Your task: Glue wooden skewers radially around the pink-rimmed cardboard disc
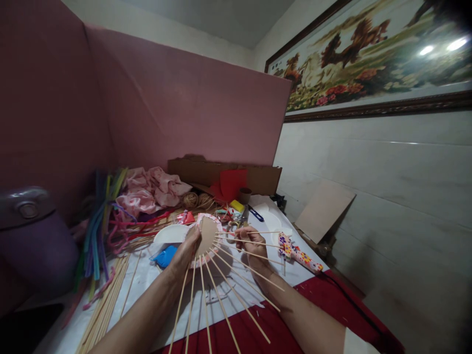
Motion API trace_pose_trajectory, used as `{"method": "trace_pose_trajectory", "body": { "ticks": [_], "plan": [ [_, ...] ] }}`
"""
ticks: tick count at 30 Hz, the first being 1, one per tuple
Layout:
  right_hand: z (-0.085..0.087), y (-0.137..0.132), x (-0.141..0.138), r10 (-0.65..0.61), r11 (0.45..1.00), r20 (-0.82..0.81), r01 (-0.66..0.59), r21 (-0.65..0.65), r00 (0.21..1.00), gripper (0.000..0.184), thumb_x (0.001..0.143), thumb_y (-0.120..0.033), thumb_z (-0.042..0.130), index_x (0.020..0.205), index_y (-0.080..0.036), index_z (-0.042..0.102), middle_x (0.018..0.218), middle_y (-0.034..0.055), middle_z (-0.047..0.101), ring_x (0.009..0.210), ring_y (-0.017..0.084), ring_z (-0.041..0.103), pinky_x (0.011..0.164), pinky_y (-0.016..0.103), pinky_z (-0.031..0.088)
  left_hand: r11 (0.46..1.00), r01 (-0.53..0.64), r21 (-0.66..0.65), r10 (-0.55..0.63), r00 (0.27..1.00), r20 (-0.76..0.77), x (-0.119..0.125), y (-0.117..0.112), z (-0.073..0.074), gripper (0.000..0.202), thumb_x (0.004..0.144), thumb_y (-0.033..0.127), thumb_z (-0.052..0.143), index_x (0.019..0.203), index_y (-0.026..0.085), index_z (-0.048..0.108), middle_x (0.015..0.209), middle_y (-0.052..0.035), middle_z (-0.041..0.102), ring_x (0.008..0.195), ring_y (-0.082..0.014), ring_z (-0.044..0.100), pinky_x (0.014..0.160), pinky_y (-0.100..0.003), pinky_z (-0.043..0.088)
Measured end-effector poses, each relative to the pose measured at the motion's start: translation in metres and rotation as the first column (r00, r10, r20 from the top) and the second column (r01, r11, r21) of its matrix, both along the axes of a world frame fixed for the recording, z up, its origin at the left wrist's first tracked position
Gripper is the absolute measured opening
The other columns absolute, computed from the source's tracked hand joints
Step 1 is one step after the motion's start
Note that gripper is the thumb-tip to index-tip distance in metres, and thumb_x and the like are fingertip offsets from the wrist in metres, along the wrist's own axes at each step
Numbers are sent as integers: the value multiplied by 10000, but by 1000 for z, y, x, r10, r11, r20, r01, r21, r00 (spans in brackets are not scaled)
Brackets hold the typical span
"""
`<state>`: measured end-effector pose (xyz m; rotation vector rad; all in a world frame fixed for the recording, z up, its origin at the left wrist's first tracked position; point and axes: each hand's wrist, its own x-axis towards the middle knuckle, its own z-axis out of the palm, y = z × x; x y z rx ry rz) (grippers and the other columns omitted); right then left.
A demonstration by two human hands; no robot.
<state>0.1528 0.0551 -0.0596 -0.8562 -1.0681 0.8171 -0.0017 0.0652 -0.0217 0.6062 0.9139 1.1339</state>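
Observation:
My left hand (pixel 187 251) grips the near edge of a round cardboard disc (pixel 207 235) with a pink rim, held tilted up above the table. Several thin wooden sticks (pixel 236 275) fan out from the disc toward me and to the right. My right hand (pixel 251 246) is closed around one of the upper sticks, just right of the disc. Both forearms reach in from the bottom of the view.
A white paper plate (pixel 170 233), a blue scrap (pixel 165 255), loose sticks (pixel 106 300), coloured pipe cleaners (pixel 98 231), pink cloth (pixel 151 191), twine balls (pixel 197 200), scissors (pixel 236 223) and a patterned glue gun (pixel 298 254) lie on the table. A cardboard box (pixel 224 173) stands behind.

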Motion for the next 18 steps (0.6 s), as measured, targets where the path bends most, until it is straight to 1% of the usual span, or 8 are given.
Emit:
{"method": "trace_pose_trajectory", "body": {
  "ticks": [4,8,12,15,18],
  "plan": [
    [4,-6,0,2,1000,17,-1,-21,1000,216,685,-414,535,749,-209,551,569,-3,537,509,132,464,454,247,355,999,-15,41,14,1000,19,0,4,-4,388,772,288,440,1139,169,480,927,-96,643,726,-198,621,648,-310,503],
    [6,-8,-1,-2,1000,16,2,-31,1000,226,674,-414,545,753,-202,553,570,0,536,511,134,469,448,245,348,998,26,65,-28,999,27,-2,6,-8,408,767,313,445,1144,163,475,915,-99,645,712,-199,621,662,-331,499],
    [2,-4,0,26,999,14,-26,-29,1000,234,678,-418,532,752,-197,555,565,1,530,510,132,463,442,241,346,998,44,53,-46,998,41,-4,7,-9,415,776,306,432,1156,142,461,914,-111,644,714,-195,623,675,-332,495],
    [-2,-1,1,14,1000,18,-13,-28,1000,219,683,-407,526,736,-197,557,568,2,528,516,127,454,457,240,352,997,53,56,-55,998,41,-4,7,-10,426,766,323,444,1160,161,461,927,-107,642,705,-203,624,677,-356,494],
    [-4,1,2,24,1000,24,-24,-11,999,219,686,-409,515,720,-196,556,574,6,527,521,127,452,453,236,347,998,37,57,-39,999,34,-3,9,-10,398,781,300,422,1155,172,467,918,-99,644,696,-200,625,666,-354,497]
  ]
}}
